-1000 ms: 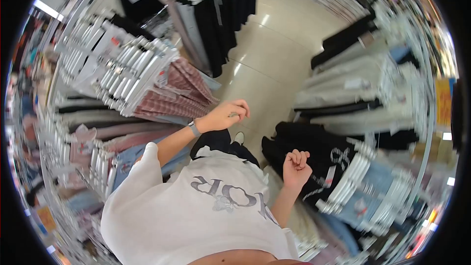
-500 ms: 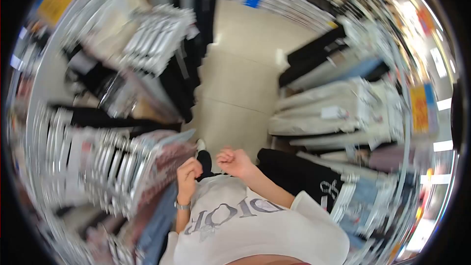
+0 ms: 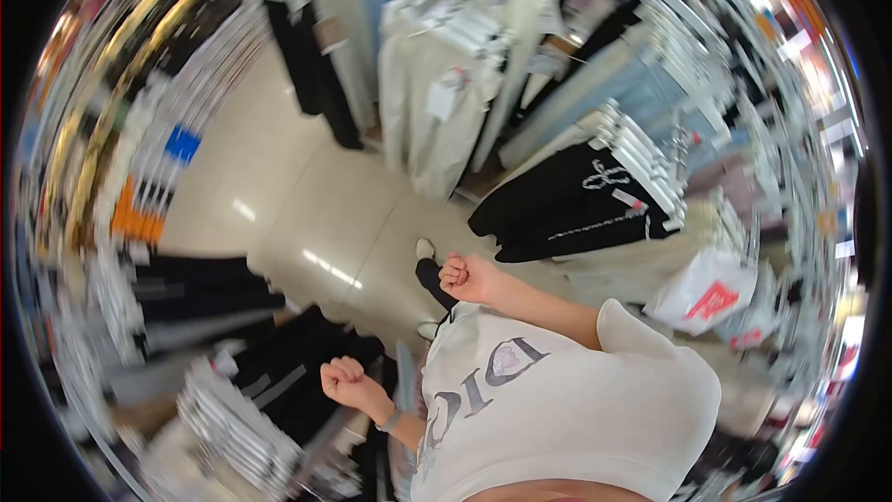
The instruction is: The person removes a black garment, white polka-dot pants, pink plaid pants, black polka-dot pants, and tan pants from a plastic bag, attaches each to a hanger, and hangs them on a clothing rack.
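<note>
My left hand (image 3: 347, 382), with a watch (image 3: 390, 420) on its wrist, is curled into a fist beside the hanging black trousers (image 3: 290, 374), and nothing shows in it. Held in front of my white printed shirt (image 3: 557, 390), my right hand (image 3: 469, 278) is also a fist with nothing visible inside. Nearest to it hangs a black garment (image 3: 576, 200) with a white bow-like pattern. No contact between either hand and the clothes can be made out.
Racks of trousers on white hangers (image 3: 243, 423) line both sides. Cream trousers (image 3: 429, 102) hang ahead, and a white bag with a red print (image 3: 703, 290) hangs at the right. Shiny floor tiles (image 3: 321, 195) run between the racks. My shoe (image 3: 425, 248) shows below.
My view and body have turned to the right, so the racks have swung leftward. My hands are farther apart, the left one lower and out to the side. Both stay closed.
</note>
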The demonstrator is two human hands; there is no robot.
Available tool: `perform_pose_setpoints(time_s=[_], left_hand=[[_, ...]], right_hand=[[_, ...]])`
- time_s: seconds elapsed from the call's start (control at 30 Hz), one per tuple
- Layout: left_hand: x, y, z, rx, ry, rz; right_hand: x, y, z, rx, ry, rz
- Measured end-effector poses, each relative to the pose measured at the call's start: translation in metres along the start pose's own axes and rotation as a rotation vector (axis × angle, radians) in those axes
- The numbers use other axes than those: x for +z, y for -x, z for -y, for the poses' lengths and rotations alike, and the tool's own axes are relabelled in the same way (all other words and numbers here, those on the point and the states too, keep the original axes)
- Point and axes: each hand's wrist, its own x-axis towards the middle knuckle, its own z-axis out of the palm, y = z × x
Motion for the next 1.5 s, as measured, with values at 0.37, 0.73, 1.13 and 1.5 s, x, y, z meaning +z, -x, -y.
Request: perform_pose_setpoints(time_s=[0.37, 0.73, 1.13, 1.5], left_hand=[[0.165, -0.206, 0.140, -0.939, 0.553, 0.383], [0.270, -0.276, 0.252, -1.944, 0.384, 0.499], [0.306, -0.306, 0.242, -2.285, -0.042, 0.464], [0.314, -0.078, 0.212, -2.578, -0.416, 0.732]], right_hand=[[-0.013, 0.012, 0.102, -0.637, -0.881, 0.452], [-0.016, -0.038, -0.017, -1.254, -1.596, 0.433], [0.041, -0.139, -0.159, -1.086, -2.121, 0.529], [-0.006, -0.017, -0.182, -1.568, -2.042, 0.731]])
